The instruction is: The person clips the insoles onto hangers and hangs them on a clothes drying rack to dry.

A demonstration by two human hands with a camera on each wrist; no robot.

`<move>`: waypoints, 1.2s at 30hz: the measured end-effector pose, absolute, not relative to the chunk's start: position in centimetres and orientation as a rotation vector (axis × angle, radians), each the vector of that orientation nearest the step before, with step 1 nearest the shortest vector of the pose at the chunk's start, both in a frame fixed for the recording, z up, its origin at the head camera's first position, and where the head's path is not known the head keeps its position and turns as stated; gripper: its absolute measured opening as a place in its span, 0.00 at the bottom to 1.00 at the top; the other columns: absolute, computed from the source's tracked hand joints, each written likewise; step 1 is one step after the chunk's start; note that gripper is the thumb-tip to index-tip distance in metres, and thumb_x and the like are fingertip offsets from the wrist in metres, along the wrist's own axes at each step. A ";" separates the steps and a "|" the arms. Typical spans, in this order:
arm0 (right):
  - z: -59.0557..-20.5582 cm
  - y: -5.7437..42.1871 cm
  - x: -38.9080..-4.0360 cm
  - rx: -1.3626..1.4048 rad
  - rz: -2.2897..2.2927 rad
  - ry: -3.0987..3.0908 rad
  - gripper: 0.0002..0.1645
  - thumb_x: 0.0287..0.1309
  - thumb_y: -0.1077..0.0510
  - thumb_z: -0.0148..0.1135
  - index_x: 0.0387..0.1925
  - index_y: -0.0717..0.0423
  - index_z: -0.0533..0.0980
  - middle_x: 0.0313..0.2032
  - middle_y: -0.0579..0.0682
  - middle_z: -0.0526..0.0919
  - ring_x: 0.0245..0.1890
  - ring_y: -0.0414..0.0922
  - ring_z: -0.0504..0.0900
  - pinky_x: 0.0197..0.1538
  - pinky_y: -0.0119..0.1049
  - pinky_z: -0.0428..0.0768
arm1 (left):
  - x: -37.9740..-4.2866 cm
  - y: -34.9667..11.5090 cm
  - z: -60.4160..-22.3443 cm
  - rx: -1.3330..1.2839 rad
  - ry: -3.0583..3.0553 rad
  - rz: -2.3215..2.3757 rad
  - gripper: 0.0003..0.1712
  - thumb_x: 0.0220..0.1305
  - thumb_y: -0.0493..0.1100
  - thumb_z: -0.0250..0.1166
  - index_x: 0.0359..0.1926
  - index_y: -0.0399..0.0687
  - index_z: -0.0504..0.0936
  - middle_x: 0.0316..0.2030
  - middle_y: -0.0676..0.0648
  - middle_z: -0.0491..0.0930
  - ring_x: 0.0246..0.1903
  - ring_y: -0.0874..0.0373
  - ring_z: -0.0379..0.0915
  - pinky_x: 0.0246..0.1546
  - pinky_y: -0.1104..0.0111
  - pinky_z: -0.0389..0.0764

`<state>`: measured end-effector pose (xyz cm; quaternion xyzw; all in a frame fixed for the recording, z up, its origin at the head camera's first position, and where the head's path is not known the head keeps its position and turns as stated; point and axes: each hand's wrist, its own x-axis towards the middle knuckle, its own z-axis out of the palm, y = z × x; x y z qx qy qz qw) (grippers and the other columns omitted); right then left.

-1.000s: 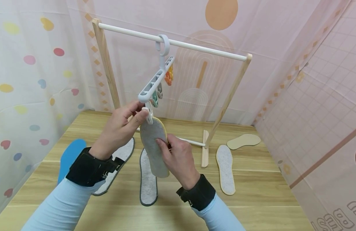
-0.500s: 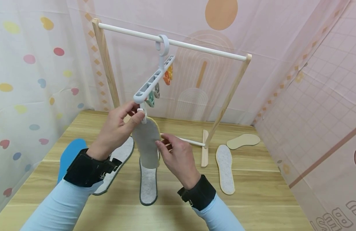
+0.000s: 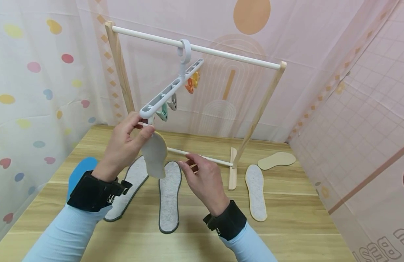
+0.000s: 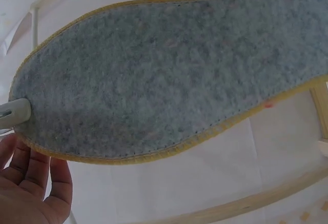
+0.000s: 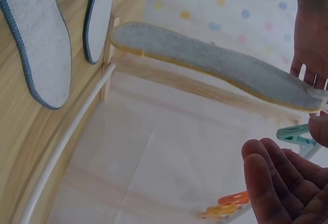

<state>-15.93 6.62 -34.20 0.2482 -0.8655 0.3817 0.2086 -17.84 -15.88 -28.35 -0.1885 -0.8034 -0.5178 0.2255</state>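
Note:
My left hand (image 3: 125,145) pinches a white clip (image 4: 16,113) at the near end of a pale grey hanger (image 3: 169,92). From that clip hangs a grey felt insole (image 4: 169,75) with yellow edging, its toe end in the clip. Its beige underside (image 3: 155,154) faces the head camera. In the head view my thumb covers most of the clip. My right hand (image 3: 203,178) holds nothing; its fingers are loosely bent, to the right of the hanging insole and apart from it. Green (image 3: 162,112), grey (image 3: 172,102), orange (image 3: 189,86) and yellow (image 3: 195,79) clips hang further along the hanger.
A wooden rack with a white rod (image 3: 228,54) carries the hanger. On the table (image 3: 293,225) lie a dark-edged grey insole (image 3: 169,203), another dark-edged one (image 3: 130,193), a blue insole (image 3: 80,174), a yellow-edged grey one (image 3: 256,193) and a beige one (image 3: 276,160).
My right hand has let go of the insole and stays about where it was. The left hand, clip and insole have moved left, and the hanger has turned with them.

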 end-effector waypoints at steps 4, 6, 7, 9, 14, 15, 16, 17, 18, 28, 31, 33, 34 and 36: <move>-34.4 6.9 -16.0 0.666 1.048 -2.410 0.18 0.64 0.52 0.66 0.49 0.61 0.82 0.35 0.49 0.86 0.30 0.39 0.85 0.34 0.27 0.80 | -18.0 -16.3 -28.6 -0.482 -2.233 -1.424 0.20 0.72 0.49 0.58 0.59 0.44 0.75 0.50 0.50 0.73 0.52 0.58 0.64 0.54 0.59 0.64; -34.5 7.0 -16.1 0.650 1.036 -2.422 0.18 0.64 0.52 0.66 0.49 0.61 0.82 0.35 0.49 0.86 0.30 0.39 0.85 0.33 0.28 0.80 | -18.0 -16.5 -28.7 -0.478 -2.236 -1.424 0.21 0.72 0.48 0.58 0.60 0.44 0.75 0.51 0.50 0.73 0.53 0.59 0.64 0.55 0.59 0.64; -34.6 7.1 -16.1 0.644 1.029 -2.429 0.18 0.64 0.51 0.66 0.49 0.60 0.82 0.35 0.49 0.86 0.30 0.39 0.85 0.34 0.28 0.80 | -18.0 -16.6 -28.8 -0.474 -2.239 -1.427 0.21 0.72 0.48 0.58 0.61 0.45 0.74 0.51 0.50 0.72 0.53 0.59 0.63 0.55 0.60 0.64; -34.7 7.2 -16.1 0.633 1.014 -2.441 0.19 0.64 0.51 0.66 0.49 0.60 0.82 0.35 0.48 0.86 0.31 0.39 0.85 0.34 0.28 0.80 | -18.0 -16.8 -28.9 -0.465 -2.247 -1.426 0.23 0.72 0.48 0.58 0.64 0.46 0.73 0.52 0.50 0.72 0.53 0.59 0.63 0.55 0.61 0.63; -34.9 7.4 -16.2 0.618 1.000 -2.449 0.19 0.64 0.51 0.66 0.49 0.60 0.82 0.35 0.49 0.86 0.32 0.40 0.85 0.34 0.30 0.80 | -17.9 -17.4 -29.3 -0.432 -2.278 -1.415 0.26 0.73 0.48 0.57 0.69 0.48 0.70 0.54 0.49 0.72 0.54 0.59 0.62 0.56 0.62 0.63; -34.9 7.5 -16.2 0.612 1.004 -2.453 0.19 0.64 0.50 0.66 0.49 0.60 0.82 0.35 0.49 0.86 0.32 0.40 0.85 0.34 0.30 0.80 | -17.8 -17.6 -29.3 -0.425 -2.281 -1.416 0.27 0.74 0.48 0.57 0.69 0.48 0.69 0.54 0.49 0.71 0.54 0.59 0.62 0.56 0.63 0.63; -35.0 7.6 -16.2 0.606 1.004 -2.458 0.19 0.64 0.50 0.66 0.49 0.60 0.82 0.35 0.49 0.86 0.32 0.40 0.85 0.34 0.30 0.80 | -17.8 -17.7 -29.4 -0.421 -2.282 -1.420 0.27 0.74 0.48 0.57 0.69 0.48 0.69 0.55 0.49 0.71 0.54 0.59 0.62 0.56 0.63 0.63; -35.0 7.7 -16.3 0.597 1.006 -2.464 0.19 0.64 0.50 0.66 0.49 0.60 0.82 0.35 0.49 0.86 0.32 0.40 0.85 0.34 0.30 0.81 | -17.8 -17.8 -29.5 -0.414 -2.284 -1.423 0.27 0.74 0.48 0.57 0.70 0.49 0.69 0.55 0.49 0.71 0.54 0.59 0.62 0.55 0.63 0.63; -35.1 7.8 -16.3 0.589 1.003 -2.471 0.19 0.64 0.50 0.66 0.49 0.60 0.82 0.36 0.49 0.86 0.32 0.40 0.85 0.34 0.30 0.80 | -17.8 -18.0 -29.6 -0.409 -2.283 -1.427 0.27 0.73 0.48 0.58 0.70 0.49 0.68 0.55 0.49 0.71 0.54 0.59 0.62 0.55 0.64 0.63; -35.4 9.0 -16.5 0.505 0.995 -2.514 0.19 0.63 0.49 0.67 0.48 0.58 0.83 0.36 0.49 0.86 0.34 0.42 0.85 0.36 0.34 0.81 | -17.8 -19.3 -30.4 -0.372 -2.289 -1.409 0.31 0.73 0.47 0.58 0.73 0.46 0.65 0.58 0.45 0.70 0.57 0.54 0.62 0.54 0.70 0.61; -35.6 9.3 -16.6 0.484 0.985 -2.525 0.19 0.63 0.49 0.67 0.48 0.59 0.83 0.36 0.50 0.86 0.34 0.43 0.85 0.36 0.35 0.81 | -17.8 -19.8 -30.6 -0.352 -2.304 -1.388 0.32 0.73 0.47 0.59 0.73 0.46 0.64 0.61 0.43 0.70 0.58 0.54 0.62 0.54 0.71 0.61; -35.6 9.5 -16.6 0.466 0.982 -2.539 0.19 0.62 0.49 0.68 0.47 0.59 0.83 0.37 0.51 0.86 0.34 0.44 0.85 0.36 0.36 0.82 | -17.7 -20.2 -30.7 -0.333 -2.326 -1.368 0.32 0.73 0.48 0.58 0.74 0.46 0.63 0.62 0.42 0.70 0.60 0.52 0.62 0.54 0.70 0.60; -35.7 9.6 -16.7 0.455 0.977 -2.547 0.20 0.62 0.49 0.68 0.47 0.59 0.83 0.37 0.51 0.86 0.34 0.44 0.85 0.36 0.36 0.82 | -17.7 -20.3 -30.8 -0.321 -2.340 -1.364 0.33 0.73 0.49 0.58 0.74 0.46 0.63 0.63 0.41 0.69 0.60 0.50 0.61 0.54 0.70 0.60; -35.7 9.7 -16.7 0.435 0.969 -2.561 0.20 0.62 0.48 0.68 0.47 0.59 0.83 0.37 0.51 0.86 0.34 0.44 0.85 0.37 0.37 0.82 | -17.6 -20.7 -31.0 -0.308 -2.365 -1.359 0.34 0.73 0.50 0.57 0.75 0.47 0.61 0.64 0.40 0.68 0.61 0.47 0.60 0.54 0.68 0.59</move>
